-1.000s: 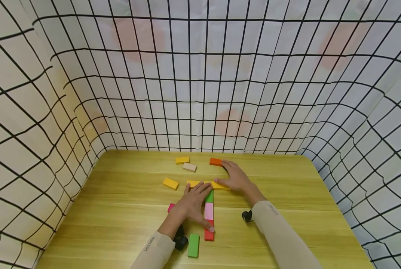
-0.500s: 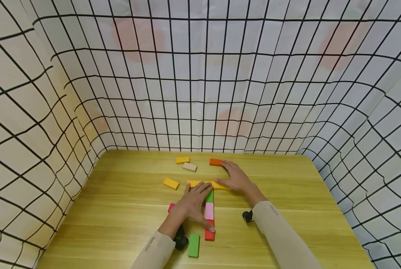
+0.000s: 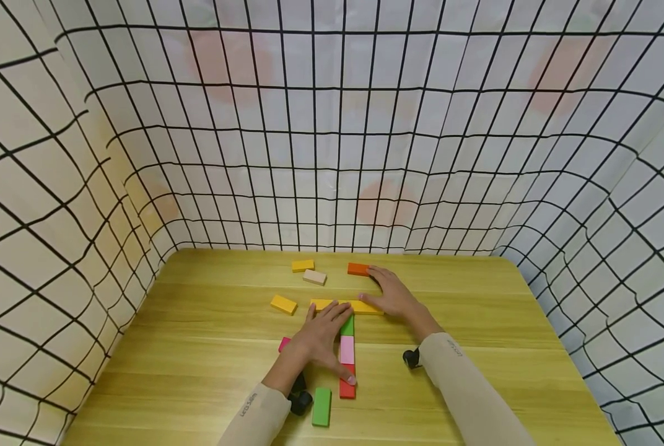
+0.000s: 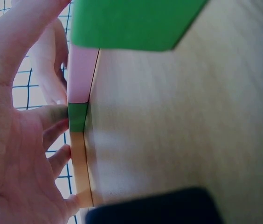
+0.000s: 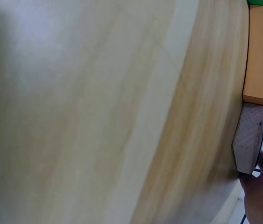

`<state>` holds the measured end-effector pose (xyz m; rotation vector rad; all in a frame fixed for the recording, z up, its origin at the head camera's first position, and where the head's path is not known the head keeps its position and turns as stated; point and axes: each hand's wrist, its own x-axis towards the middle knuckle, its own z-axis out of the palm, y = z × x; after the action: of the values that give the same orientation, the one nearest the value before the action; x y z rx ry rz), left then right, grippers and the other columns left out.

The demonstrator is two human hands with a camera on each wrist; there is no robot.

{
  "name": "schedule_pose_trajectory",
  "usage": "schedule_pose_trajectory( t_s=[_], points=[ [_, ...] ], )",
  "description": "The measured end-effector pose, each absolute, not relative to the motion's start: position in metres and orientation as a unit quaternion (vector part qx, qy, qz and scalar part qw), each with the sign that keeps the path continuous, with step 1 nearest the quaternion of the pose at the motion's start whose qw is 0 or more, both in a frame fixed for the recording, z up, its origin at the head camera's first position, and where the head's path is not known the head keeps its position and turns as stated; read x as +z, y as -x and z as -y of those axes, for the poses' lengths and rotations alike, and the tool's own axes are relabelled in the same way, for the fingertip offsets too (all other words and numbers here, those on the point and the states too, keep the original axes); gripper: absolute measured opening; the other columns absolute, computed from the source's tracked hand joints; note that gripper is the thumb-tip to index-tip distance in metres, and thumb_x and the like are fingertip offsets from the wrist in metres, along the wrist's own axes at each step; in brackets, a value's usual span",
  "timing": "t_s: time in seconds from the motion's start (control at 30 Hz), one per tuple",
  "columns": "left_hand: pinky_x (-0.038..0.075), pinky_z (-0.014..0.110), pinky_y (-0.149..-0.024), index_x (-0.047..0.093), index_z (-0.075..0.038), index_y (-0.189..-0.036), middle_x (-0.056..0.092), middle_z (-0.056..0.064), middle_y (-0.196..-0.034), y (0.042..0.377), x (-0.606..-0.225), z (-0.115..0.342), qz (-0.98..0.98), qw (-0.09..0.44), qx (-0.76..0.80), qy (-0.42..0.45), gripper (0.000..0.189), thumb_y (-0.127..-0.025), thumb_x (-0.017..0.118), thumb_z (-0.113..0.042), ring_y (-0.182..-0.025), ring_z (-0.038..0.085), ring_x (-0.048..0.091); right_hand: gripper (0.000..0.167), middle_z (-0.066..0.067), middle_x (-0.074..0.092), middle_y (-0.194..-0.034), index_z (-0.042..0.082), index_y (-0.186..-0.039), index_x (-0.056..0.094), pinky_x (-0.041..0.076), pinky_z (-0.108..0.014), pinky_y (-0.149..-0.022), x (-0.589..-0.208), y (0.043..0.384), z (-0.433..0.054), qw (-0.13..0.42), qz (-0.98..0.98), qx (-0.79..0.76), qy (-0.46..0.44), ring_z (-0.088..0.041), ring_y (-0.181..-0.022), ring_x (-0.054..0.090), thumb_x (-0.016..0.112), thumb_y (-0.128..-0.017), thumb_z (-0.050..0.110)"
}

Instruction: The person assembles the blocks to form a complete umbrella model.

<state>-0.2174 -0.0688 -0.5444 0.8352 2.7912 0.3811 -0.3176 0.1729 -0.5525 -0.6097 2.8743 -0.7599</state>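
Observation:
Blocks form a T on the wooden table. Yellow blocks [image 3: 366, 308] lie across the top; green [image 3: 347, 326], pink [image 3: 347, 350] and red [image 3: 347, 390] blocks make the stem. My left hand [image 3: 316, 342] spreads beside the stem, its fingertips at the yellow row and its thumb over the red part. The right hand [image 3: 394, 296] lies at the row's right end, thumb by the yellow and fingertips at an orange-red block [image 3: 357, 269]. In the right wrist view, a greyish block [image 5: 249, 137] continues past the yellow one, against that hand; the hand hides it from the head view.
A loose green block [image 3: 321, 407] sits near the front, and a magenta one [image 3: 284, 344] is partly behind the left wrist. Yellow [image 3: 283, 304] and beige [image 3: 314, 277] blocks lie at the left and back. Black netting [image 3: 332, 133] over white sheets surrounds the table [image 3: 488, 310].

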Motion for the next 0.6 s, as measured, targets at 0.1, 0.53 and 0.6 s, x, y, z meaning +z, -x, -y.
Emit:
schedule_pose_trajectory(
  t_s=[0.1, 0.53, 0.6],
  points=[
    [0.007, 0.067, -0.126, 0.020, -0.022, -0.167, 0.017, -0.006, -0.174, 0.218, -0.545, 0.069, -0.945, 0.098, 0.127, -0.283, 0.146, -0.050, 0.078, -0.090, -0.161, 0.025, 0.013, 0.083, -0.012, 0.030, -0.169, 0.008, -0.161, 0.034, 0.023, -0.062, -0.125, -0.551, 0.318, -0.174, 0.054, -0.945, -0.251, 0.204, -0.040, -0.156, 0.025, 0.063, -0.098, 0.053],
    [0.005, 0.066, -0.126, 0.019, -0.023, -0.167, 0.015, -0.007, -0.174, 0.218, -0.545, 0.068, -0.946, 0.102, 0.127, -0.281, 0.147, -0.051, 0.078, -0.090, -0.162, 0.024, 0.012, 0.096, -0.013, 0.020, -0.172, 0.010, -0.165, 0.023, 0.025, -0.064, -0.123, -0.551, 0.315, -0.183, 0.066, -0.941, -0.278, 0.182, -0.042, -0.156, 0.023, 0.067, -0.094, 0.058],
    [0.005, 0.066, -0.126, 0.019, -0.023, -0.167, 0.015, -0.006, -0.174, 0.218, -0.545, 0.069, -0.945, 0.101, 0.129, -0.282, 0.147, -0.050, 0.079, -0.090, -0.162, 0.025, 0.012, 0.098, -0.013, 0.021, -0.171, 0.010, -0.164, 0.025, 0.027, -0.064, -0.122, -0.551, 0.313, -0.186, 0.059, -0.942, -0.278, 0.179, -0.042, -0.155, 0.025, 0.069, -0.092, 0.059]
  ],
)
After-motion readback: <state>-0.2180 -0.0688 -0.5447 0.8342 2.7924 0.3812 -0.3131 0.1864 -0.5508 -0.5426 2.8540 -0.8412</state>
